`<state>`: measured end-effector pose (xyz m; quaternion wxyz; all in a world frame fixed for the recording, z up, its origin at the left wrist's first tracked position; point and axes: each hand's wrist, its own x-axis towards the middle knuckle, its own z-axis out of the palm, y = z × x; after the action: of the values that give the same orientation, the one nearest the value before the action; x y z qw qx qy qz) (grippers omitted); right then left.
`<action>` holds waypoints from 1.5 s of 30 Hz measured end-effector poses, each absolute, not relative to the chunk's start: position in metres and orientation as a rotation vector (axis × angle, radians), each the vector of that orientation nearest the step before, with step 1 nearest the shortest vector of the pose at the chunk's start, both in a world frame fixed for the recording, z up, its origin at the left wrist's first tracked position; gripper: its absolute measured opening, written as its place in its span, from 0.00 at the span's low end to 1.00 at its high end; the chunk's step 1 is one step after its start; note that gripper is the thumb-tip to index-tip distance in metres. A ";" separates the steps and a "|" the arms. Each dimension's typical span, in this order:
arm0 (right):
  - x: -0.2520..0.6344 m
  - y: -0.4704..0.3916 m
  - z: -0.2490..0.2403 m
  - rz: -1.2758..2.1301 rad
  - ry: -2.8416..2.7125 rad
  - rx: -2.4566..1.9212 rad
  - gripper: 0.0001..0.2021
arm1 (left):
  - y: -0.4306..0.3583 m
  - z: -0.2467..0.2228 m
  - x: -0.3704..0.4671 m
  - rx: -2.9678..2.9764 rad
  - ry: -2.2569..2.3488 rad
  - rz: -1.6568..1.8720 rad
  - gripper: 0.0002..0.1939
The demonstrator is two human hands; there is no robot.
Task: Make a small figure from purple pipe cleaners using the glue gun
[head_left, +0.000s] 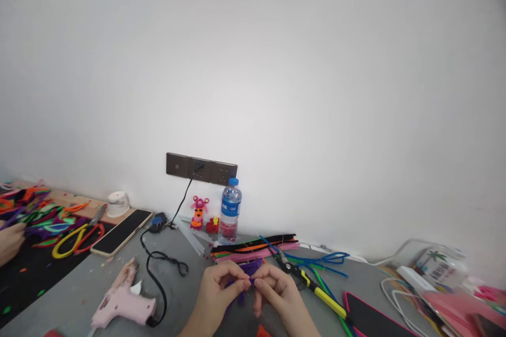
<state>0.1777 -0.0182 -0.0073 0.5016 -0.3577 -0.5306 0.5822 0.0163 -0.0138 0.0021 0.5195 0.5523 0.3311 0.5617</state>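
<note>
Both hands meet low in the middle of the head view, over the grey table. My left hand (222, 290) pinches a purple fuzzy piece (252, 281) between thumb and forefinger. Close against it, my right hand (273, 289) pinches the same piece from the other side. More purple strips (251, 267) lie just behind the fingertips. Behind them is a bundle of black, orange and pink pipe cleaners (253, 245). Pliers with yellow and black handles (322, 294) rest right of my right hand. Part of an orange piece (262, 331) shows below the hands.
A pink glue gun (125, 303), a phone (122, 232) and scissors (71, 241) lie left. A water bottle (230, 213) and small figure (198, 212) stand by the wall. Another person's hand (11, 242) is at far left. A pink-edged phone (373, 318) lies right.
</note>
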 end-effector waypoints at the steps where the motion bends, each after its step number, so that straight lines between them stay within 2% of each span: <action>1: 0.177 -0.019 -0.006 1.400 -1.278 -0.875 0.20 | -0.014 0.003 0.016 1.337 0.791 1.339 0.08; 8: 0.176 -0.020 0.001 1.296 -1.352 -0.942 0.21 | -0.010 -0.001 0.017 1.315 0.806 1.333 0.13; 16: 0.174 -0.026 0.012 1.205 -1.399 -1.041 0.22 | -0.006 -0.017 0.019 1.288 0.808 1.300 0.13; 26: 0.175 -0.026 0.010 1.178 -1.373 -0.996 0.21 | -0.012 0.000 0.018 1.237 0.832 1.314 0.13; 32: 0.175 -0.025 0.010 1.019 -1.336 -1.052 0.21 | -0.013 0.001 0.019 1.262 0.835 1.289 0.12; 45: 0.174 -0.023 0.013 1.181 -1.357 -0.972 0.21 | -0.014 0.002 0.020 1.358 0.827 1.319 0.09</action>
<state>0.1742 -0.0228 0.0128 0.5214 -0.4055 -0.5665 0.4929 0.0198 -0.0143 0.0016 0.5123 0.5646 0.3437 0.5483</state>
